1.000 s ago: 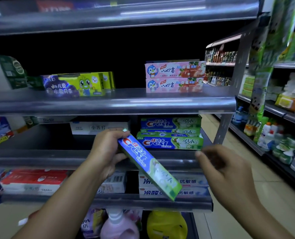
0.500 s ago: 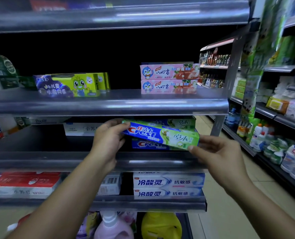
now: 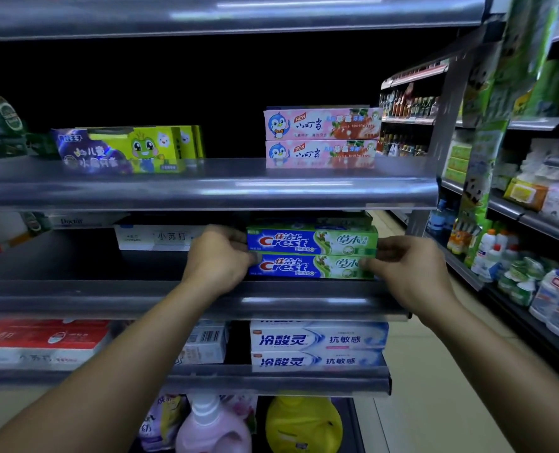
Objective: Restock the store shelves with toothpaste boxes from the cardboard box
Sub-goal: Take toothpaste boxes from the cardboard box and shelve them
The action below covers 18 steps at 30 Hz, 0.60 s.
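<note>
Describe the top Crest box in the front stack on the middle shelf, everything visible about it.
The top Crest box is a long cardboard carton, blue at its left with a red and white logo, green with plant artwork at its right. It lies flat and level, long face forward, on another Crest box on the middle shelf. The left hand touches the stack's left end, the right hand its right end. More green cartons sit behind it.

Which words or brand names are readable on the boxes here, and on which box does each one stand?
"Crest", "佳洁士", "草本": both Crest boxes, stacked, held at their ends by left hand and right hand.
"NEW": pink penguin boxes.
"冷酸灵 抗敏感": white boxes.
"小苏打": white box.
Smaller print everywhere: too blurred.
</note>
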Available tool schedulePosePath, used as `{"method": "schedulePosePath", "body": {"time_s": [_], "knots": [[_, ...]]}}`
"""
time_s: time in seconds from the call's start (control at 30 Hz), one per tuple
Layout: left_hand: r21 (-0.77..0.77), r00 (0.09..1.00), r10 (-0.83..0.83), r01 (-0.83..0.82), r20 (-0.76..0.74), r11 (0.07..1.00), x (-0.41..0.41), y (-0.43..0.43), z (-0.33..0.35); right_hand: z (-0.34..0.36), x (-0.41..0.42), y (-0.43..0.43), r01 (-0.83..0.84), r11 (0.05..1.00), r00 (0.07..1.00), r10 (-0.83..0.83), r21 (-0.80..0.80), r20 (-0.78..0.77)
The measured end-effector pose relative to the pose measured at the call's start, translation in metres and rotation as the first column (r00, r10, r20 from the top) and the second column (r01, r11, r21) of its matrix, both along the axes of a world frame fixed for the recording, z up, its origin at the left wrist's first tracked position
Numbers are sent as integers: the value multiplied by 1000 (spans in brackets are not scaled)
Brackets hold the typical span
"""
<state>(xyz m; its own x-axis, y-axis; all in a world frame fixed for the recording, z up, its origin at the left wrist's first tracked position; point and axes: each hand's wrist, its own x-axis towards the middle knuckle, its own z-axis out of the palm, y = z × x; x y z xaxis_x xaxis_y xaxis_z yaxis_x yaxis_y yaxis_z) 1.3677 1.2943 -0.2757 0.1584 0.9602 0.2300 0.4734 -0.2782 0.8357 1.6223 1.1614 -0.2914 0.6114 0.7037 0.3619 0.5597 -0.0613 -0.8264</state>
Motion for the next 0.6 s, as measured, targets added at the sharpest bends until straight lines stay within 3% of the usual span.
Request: {"method": "schedulePosePath", "body": {"time_s": [0.3,0.47,0.53,0.6], "knots": [[38,994,77,-74,-84,997,13,8,6,14,10,28,94,992,995,-96,-81,-28],[9,994,70,-69,-86,998,14,10,7,14,7,29,106,987,994,-103,-121,34],[22,998,32,-31,-57,999,8,4,7,15,2,21,98,987,989,-82,-127,126],[135,1000,17,-14,-22,991,-7,-10,8,13,-2,10,142,989,923,-116,-46,367]]}}
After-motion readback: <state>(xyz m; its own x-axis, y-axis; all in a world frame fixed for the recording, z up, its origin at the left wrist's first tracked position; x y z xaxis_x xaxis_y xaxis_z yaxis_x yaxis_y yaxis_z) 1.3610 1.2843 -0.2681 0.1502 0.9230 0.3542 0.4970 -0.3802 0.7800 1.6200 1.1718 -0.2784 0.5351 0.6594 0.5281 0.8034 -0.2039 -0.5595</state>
